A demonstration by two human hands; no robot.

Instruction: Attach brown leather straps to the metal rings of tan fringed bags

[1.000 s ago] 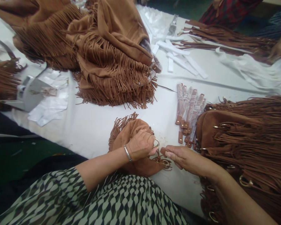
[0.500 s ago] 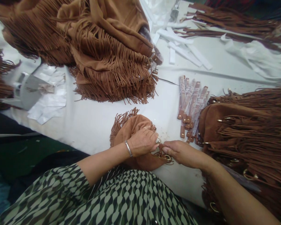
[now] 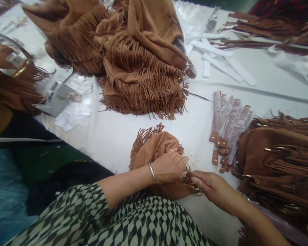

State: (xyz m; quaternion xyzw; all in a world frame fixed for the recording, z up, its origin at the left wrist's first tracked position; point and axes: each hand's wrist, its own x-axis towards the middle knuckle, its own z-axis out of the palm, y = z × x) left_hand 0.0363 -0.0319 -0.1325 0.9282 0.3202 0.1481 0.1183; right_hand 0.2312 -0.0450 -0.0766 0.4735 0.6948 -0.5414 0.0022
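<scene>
A small tan suede fringed bag (image 3: 151, 147) lies in front of me on the white table, against my patterned top. My left hand (image 3: 170, 166) is closed on the bag's right end, fingers curled beside a gold metal ring (image 3: 187, 167). Between my right thumb and fingers is the end of a brown leather strap, mostly hidden; this right hand (image 3: 212, 186) is closed and nearly touches the left. Just below the fingertips, more gold hardware (image 3: 196, 189) hangs from the bag.
Fringed bags are heaped at the back (image 3: 143, 75) and at the right (image 3: 269, 147). Plastic-wrapped leather straps (image 3: 227, 126) lie by the right heap. A tape dispenser (image 3: 58, 99) sits on white paper pieces (image 3: 78, 112) at left. A co-worker's hand (image 3: 0, 56) holds another bag there.
The view has swung left, so the table's things appear farther right. A co-worker's hand and bag now show at the left. My hands stay at the same end of the bag.
</scene>
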